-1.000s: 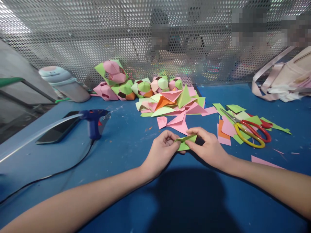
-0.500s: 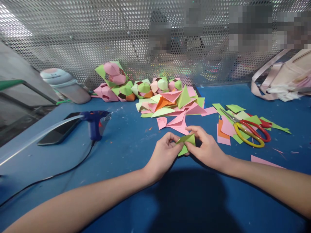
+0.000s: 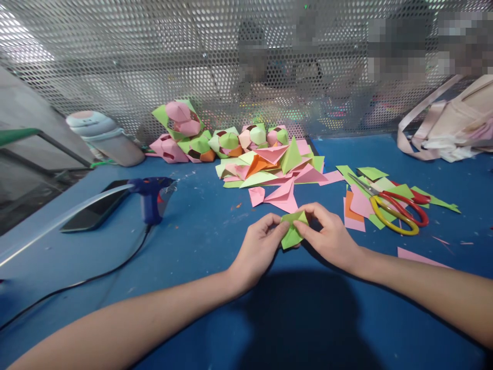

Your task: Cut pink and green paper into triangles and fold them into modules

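Note:
Between both hands is a small piece of folded green paper (image 3: pixel 292 232), held just above the blue table (image 3: pixel 200 246). My left hand (image 3: pixel 261 245) pinches its left side, thumb on top and fingers behind. On the other side my right hand (image 3: pixel 327 234) grips the paper with its thumb pressed on the face. Just beyond the hands lie folded pink paper pieces (image 3: pixel 283 195). Behind them is a pile of green, pink and orange folded paper (image 3: pixel 265 167). Scissors (image 3: pixel 396 205) with red and yellow handles rest on paper scraps to the right.
A blue glue gun (image 3: pixel 151 198) stands at left, its black cord (image 3: pixel 115 267) trailing forward, beside a dark phone (image 3: pixel 96 208). Several folded paper balls (image 3: pixel 227 140) line the back near a perforated metal panel (image 3: pixel 154 67). A tumbler (image 3: pixel 108 139) and a pale bag (image 3: pixel 458 121) flank them.
The green paper now looks flatter and more squared between my fingers, its upper right corner lower than before. My thumbs have shifted slightly on it; the hands stay in about the same place.

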Demonstrator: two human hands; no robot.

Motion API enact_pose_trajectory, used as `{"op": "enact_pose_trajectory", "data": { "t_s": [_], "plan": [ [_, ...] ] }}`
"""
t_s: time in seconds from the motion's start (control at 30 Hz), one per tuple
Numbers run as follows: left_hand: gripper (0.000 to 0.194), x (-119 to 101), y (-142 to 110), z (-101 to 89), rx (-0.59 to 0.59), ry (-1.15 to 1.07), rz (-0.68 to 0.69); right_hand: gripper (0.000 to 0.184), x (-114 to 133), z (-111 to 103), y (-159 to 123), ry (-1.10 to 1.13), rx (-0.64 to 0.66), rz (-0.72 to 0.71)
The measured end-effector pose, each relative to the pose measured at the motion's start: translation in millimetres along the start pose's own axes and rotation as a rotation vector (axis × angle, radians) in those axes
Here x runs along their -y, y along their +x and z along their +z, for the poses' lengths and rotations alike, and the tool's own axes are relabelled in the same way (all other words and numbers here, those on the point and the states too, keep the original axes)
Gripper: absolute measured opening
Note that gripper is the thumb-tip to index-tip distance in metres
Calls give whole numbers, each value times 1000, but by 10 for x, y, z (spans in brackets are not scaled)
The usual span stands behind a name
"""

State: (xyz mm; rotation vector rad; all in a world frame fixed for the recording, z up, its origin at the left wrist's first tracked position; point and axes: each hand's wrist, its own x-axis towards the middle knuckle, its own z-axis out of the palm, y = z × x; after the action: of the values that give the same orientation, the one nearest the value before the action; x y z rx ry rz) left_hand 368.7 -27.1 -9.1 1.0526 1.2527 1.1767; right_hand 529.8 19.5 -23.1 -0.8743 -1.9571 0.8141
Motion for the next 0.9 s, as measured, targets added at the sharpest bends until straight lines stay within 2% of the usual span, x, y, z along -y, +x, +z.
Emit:
{"op": "enact_pose_trajectory", "data": {
  "t_s": [0.07,0.4,0.67,0.9],
  "plan": [
    [25,6,-3,9,24,-22,-22,2,2,-3,8,-28,-11,-22],
    [23,29,8,9,55,-81,-60,3,24,-10,11,24,-37,-81],
    [20,22,18,1,89,-64,-41,17,13,-8,6,10,-48,-282],
    [23,47,35,-36,108,-96,0,18,45,-47,-5,34,23,-315]
  ]
}}
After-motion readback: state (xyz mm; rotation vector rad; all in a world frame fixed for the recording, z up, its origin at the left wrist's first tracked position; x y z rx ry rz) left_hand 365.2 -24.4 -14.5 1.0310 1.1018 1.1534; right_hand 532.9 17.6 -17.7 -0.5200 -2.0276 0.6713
